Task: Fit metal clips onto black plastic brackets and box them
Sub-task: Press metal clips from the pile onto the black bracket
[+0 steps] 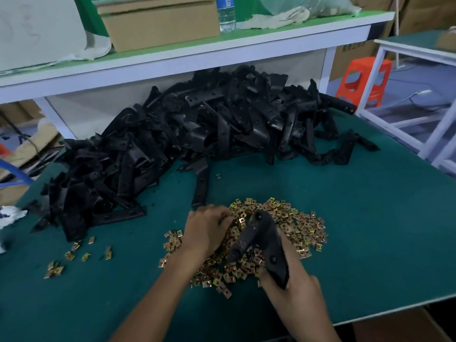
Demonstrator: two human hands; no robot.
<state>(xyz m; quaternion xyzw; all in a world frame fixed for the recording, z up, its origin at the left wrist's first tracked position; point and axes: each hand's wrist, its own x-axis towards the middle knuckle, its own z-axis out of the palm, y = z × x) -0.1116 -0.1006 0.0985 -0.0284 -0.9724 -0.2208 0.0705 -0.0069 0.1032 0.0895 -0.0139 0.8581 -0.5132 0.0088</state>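
Observation:
A heap of brass-coloured metal clips [298, 225] lies on the green table [370, 230] in front of me. My right hand [291, 290] grips a black plastic bracket [261, 243] by its lower end, and the bracket's forked upper part stands over the clips. My left hand [207, 230] is down in the left side of the heap with its fingers curled among the clips; whether it pinches one is hidden. A large pile of black brackets [197, 134] covers the back of the table.
A few loose clips [71, 257] lie scattered at the left. A shelf [172, 60] above the pile carries a cardboard box [160, 23] and a water bottle [225, 13]. An orange stool [362, 80] and a white frame [419, 99] stand at the right. The table's near edge runs bottom right.

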